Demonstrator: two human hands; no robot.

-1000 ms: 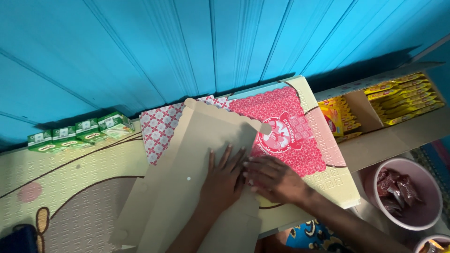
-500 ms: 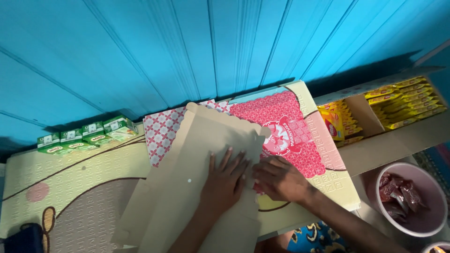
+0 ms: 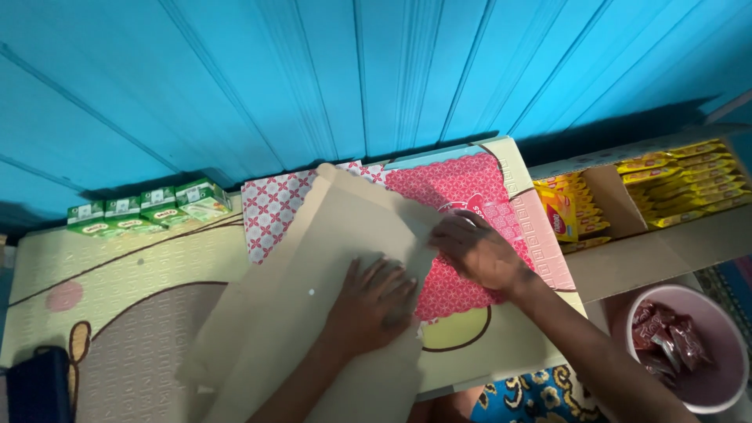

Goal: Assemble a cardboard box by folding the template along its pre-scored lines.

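Left hand spread flat, palm down, fingers open, pressing on a large plain brown cardboard sheet lying tilted across the counter. Right hand just beside it, fingers curled over the sheet's right edge, seemingly pinching it; grip not fully clear. Beneath the sheet, a red-and-white patterned wrapping paper and a pink-red patterned printed box panel. Along the blue ribbed wall, a row of small green drink cartons. To the right, an open cardboard box of yellow sachets; below it, a pink plastic bowl holding dark red packets.
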